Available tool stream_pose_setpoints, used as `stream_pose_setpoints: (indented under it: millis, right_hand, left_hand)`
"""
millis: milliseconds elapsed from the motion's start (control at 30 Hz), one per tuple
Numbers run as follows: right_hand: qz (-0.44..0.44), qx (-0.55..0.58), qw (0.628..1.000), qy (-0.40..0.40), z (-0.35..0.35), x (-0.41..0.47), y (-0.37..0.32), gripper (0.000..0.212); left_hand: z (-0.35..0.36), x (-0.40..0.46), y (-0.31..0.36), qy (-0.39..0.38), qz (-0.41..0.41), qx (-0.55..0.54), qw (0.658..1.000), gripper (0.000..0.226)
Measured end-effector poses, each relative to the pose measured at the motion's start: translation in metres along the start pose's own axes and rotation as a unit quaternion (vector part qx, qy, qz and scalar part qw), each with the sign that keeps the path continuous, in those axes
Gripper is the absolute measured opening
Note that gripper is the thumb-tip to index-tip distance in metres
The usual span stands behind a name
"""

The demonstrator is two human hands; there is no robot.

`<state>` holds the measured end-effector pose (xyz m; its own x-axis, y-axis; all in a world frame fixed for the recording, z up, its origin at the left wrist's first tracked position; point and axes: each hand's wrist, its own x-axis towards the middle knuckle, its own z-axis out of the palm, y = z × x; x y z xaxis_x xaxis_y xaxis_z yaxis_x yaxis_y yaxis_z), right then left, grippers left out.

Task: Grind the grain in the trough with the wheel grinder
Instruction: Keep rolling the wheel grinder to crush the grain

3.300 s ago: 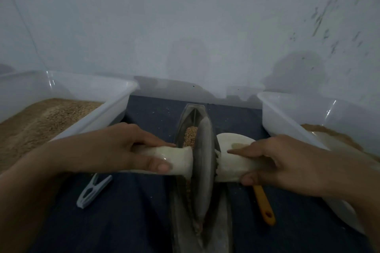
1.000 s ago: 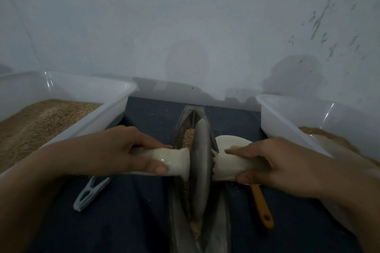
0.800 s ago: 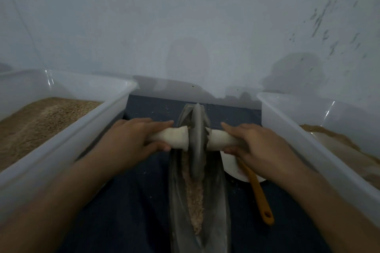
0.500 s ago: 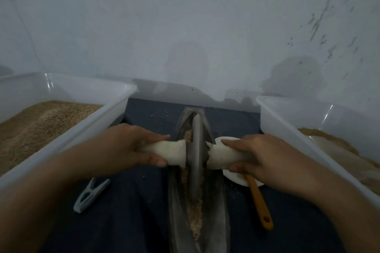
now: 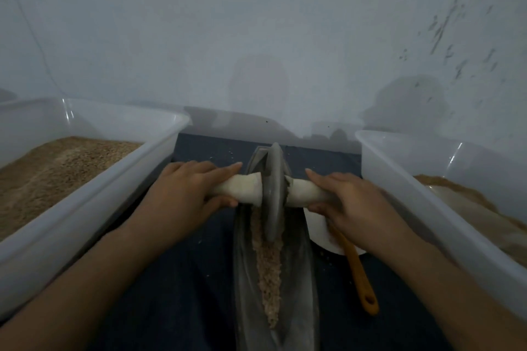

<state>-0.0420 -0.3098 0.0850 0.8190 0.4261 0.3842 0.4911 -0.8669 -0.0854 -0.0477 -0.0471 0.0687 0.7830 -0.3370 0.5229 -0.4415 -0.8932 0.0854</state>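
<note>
Left hand (image 5: pixel 182 194) and right hand (image 5: pixel 349 202) each grip a handle end, balancing the wheel grinder (image 5: pixel 273 194) upright at the trough (image 5: pixel 245 279) far end; grain (image 5: pixel 268 268), seemingly part-crushed, lines the groove

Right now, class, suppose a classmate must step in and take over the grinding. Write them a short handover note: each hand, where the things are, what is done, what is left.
Left hand grips the left white handle of the wheel grinder; right hand grips the right handle.
The wheel stands upright at the far end of the metal trough.
A strip of crushed grain lies along the trough's middle, nearer than the wheel.
It looks coarse, so more passes are likely needed.
Beside the trough on the right: white plate and orange-handled utensil.
</note>
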Motion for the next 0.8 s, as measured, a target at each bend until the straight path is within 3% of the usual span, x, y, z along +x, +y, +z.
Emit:
stream_pose_setpoints:
  millis: [67,133,233,367,467,567,667,733,800]
  right_hand:
    - [-0.003,-0.002,1.0,-0.012,-0.002,-0.001,0.001,0.059]
    - [-0.012,-0.005,0.999,-0.045,-0.009,-0.005,0.0,0.059]
    - [-0.037,0.036,0.994,-0.1,-0.027,-0.014,0.0,0.047]
    - [-0.046,0.064,0.982,-0.174,-0.047,-0.026,-0.006,0.051]
    - [-0.021,0.074,0.98,-0.186,-0.045,-0.026,-0.005,0.045]
    - [0.006,0.058,0.991,-0.121,-0.029,-0.018,-0.003,0.052]
    - [0.005,-0.023,1.0,-0.016,-0.007,-0.008,-0.006,0.058]
    - [-0.011,-0.063,0.998,0.023,0.001,-0.003,-0.005,0.059]
    - [-0.016,-0.065,0.998,0.019,0.002,-0.001,-0.004,0.059]
  left_hand:
    - [-0.002,0.001,-0.002,-0.003,0.009,-0.018,1.0,0.062]
    - [-0.014,0.0,-0.004,-0.073,-0.003,-0.084,0.994,0.062]
    - [-0.035,-0.005,-0.006,-0.207,-0.022,-0.202,0.957,0.051]
    - [-0.05,-0.008,-0.007,-0.273,0.027,-0.249,0.929,0.055]
    - [-0.048,-0.007,-0.006,-0.262,0.029,-0.241,0.934,0.053]
    - [-0.034,-0.004,-0.007,-0.213,-0.013,-0.194,0.957,0.041]
    - [-0.01,-0.002,-0.007,-0.1,-0.002,-0.052,0.994,0.06]
    - [0.001,-0.001,-0.006,-0.027,0.008,-0.004,1.0,0.063]
    - [0.0,0.0,-0.007,-0.032,0.005,-0.022,0.999,0.069]
